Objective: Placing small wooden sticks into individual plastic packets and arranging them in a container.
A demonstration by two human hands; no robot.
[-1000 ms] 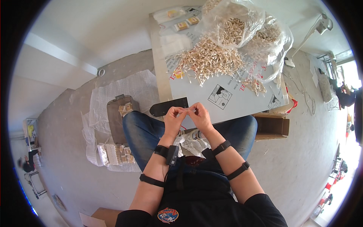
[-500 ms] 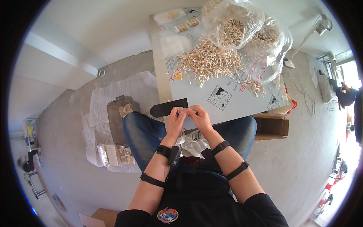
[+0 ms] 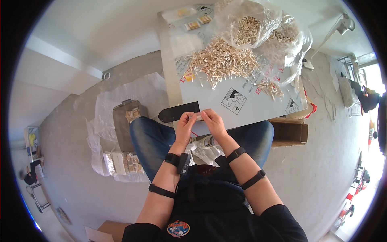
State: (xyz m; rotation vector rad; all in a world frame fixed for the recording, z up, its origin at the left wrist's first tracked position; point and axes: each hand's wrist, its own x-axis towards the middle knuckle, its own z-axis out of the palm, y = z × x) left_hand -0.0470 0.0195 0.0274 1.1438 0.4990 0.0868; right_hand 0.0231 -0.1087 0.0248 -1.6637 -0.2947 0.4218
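My left hand point(image 3: 185, 124) and my right hand point(image 3: 213, 122) meet at the near edge of the table, fingers closed. Between their fingertips is a small pale packet point(image 3: 198, 117), mostly covered by the fingers; its contents are too small to make out. Just left of the hands, a black flat board with a rounded end point(image 3: 177, 112) juts out over the table's left edge. Farther back lies a large heap of loose cotton swabs point(image 3: 221, 60), with a smaller pile of swabs point(image 3: 271, 89) to its right.
Clear plastic bags point(image 3: 252, 30) full of swabs stand at the back. Small filled packets point(image 3: 192, 26) lie at the far left of the table point(image 3: 258, 111). On the floor, a grey bin point(image 3: 124, 125) holds packets, and more packets point(image 3: 121, 163) lie nearby. An open cardboard box point(image 3: 288, 133) sits right.
Both hands have shifted slightly, the fingers spreading a little apart along the packet, so more of it shows between them. The heap and bags look the same.
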